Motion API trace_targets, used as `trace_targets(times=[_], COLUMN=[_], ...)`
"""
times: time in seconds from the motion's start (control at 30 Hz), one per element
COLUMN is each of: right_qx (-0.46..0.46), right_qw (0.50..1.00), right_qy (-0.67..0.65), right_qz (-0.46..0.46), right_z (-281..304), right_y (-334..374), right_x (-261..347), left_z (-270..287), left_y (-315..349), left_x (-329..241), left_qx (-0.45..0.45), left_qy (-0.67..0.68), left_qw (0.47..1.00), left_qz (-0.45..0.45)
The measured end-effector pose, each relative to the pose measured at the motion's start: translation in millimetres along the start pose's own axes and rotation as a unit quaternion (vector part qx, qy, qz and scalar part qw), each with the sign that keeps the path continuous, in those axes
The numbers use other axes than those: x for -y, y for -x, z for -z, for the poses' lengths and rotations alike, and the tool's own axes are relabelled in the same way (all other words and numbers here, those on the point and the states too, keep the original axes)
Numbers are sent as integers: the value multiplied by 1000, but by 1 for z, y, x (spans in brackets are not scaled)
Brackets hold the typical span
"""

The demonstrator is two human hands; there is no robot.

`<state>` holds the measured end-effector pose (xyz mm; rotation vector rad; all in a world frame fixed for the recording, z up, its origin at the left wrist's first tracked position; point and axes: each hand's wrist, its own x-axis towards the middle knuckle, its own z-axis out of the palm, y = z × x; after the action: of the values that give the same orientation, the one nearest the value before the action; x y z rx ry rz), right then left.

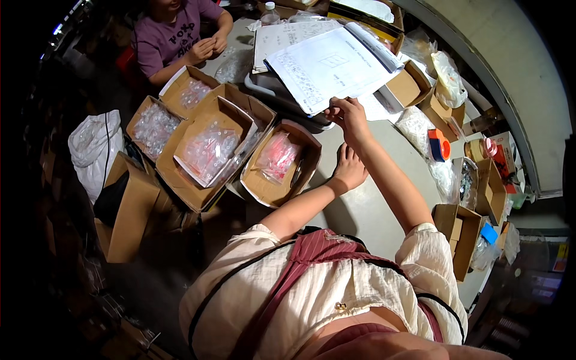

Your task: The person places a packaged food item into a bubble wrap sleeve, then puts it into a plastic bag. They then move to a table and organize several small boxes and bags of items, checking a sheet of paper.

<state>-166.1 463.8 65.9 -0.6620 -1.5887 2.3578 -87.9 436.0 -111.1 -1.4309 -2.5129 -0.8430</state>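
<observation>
My right hand (348, 115) is closed, its fingertips pinched together at the lower edge of an open booklet of printed sheets (333, 66). Whatever the fingertips hold is too small to make out. Just below it, my left hand (350, 170) lies on the grey tabletop (384, 186) with its fingers stretched forward, holding nothing that I can see. The booklet rests tilted on a grey plastic bin (282, 96), over other loose papers (291, 37). Left of my left hand stands a cardboard tray (309, 174) with bags of pink and clear pieces (279, 157).
Several cardboard boxes (180, 165) of bagged clear parts stand at the left. Small boxes (459, 240), plastic bags (449, 81) and an orange-and-blue tape roll (439, 146) line the right edge. Across the table sits a person in a purple shirt (174, 39), hands together.
</observation>
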Motion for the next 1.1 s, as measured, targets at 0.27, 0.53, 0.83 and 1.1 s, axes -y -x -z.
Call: trace_targets(times=[0.27,0.53,0.83,1.1], right_qx=[18,44,335,196], right_qw=[1000,998,897,708], right_qy=[2,10,262,573], right_qz=[-24,-48,-118,362], right_z=[1,0,-22,-73], right_y=[1,5,35,12], right_x=[-3,-9,10,47], left_z=[10,43,26,5], left_y=[-3,-10,-6,0], left_x=[-3,-14,-6,1], left_qx=[95,62,72,-45], left_qy=[-4,104,57,-24], left_qw=[995,992,995,999], left_qz=[15,39,39,-13])
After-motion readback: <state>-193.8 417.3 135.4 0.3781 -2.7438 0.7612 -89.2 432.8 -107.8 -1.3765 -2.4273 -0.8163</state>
